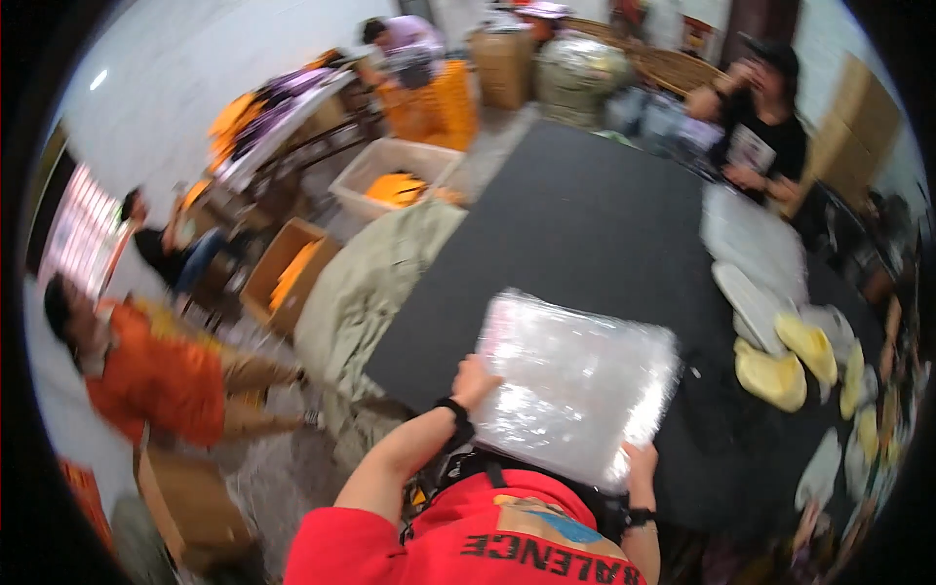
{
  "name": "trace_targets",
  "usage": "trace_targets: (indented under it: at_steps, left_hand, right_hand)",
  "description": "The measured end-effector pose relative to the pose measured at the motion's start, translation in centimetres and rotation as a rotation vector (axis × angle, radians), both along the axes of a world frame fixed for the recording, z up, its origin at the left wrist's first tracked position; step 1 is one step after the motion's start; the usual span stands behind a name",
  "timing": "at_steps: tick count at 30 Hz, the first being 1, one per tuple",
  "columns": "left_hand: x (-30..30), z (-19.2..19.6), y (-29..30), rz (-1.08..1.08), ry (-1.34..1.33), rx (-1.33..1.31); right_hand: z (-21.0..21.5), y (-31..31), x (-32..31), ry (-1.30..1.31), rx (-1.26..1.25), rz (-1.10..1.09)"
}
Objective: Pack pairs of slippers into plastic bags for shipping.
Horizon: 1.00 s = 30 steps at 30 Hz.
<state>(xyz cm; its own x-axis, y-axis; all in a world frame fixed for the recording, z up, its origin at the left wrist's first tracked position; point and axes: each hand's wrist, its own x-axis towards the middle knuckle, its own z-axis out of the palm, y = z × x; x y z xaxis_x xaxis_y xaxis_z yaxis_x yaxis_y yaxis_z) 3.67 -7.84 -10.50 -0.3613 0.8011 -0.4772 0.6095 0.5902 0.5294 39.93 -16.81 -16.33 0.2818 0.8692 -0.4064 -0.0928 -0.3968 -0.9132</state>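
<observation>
Got left hand [476, 383] and right hand [640, 462] closed on the clear plastic stack [575, 385], edges only; could easily lose slick layers onto the black table [565, 214] beyond.

Way lay open over table [561, 214], far and left of plastic stack [580, 375], which blocked near middle; yellow pieces [770, 378], pale sheet [751, 234] obstructed right.

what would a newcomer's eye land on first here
Probably the shiny clear plastic between the left hand and right hand at the near edge of the black table. Next, perhaps, the yellow pieces on the table's right side and the orange crate beyond its far left corner.
</observation>
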Motion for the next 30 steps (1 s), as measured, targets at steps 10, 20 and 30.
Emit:
trace_targets:
  at_steps: [10, 20, 30]
  left_hand:
    - [4.2, -1.9, -2.0, 0.045, -0.187, 0.151]
    - [-5.7, -0.1, -3.9, 0.268, -0.333, 0.636]
    - [-19.0, -1.3, -7.8, 0.633, -0.474, 0.739]
  right_hand:
    - [2.9, 2.0, 5.7, -0.033, -0.064, 0.163]
    - [9.4, 2.0, 4.0, -0.309, -0.386, 0.074]
    - [14.4, 1.2, -9.5, -0.881, -0.097, 0.549]
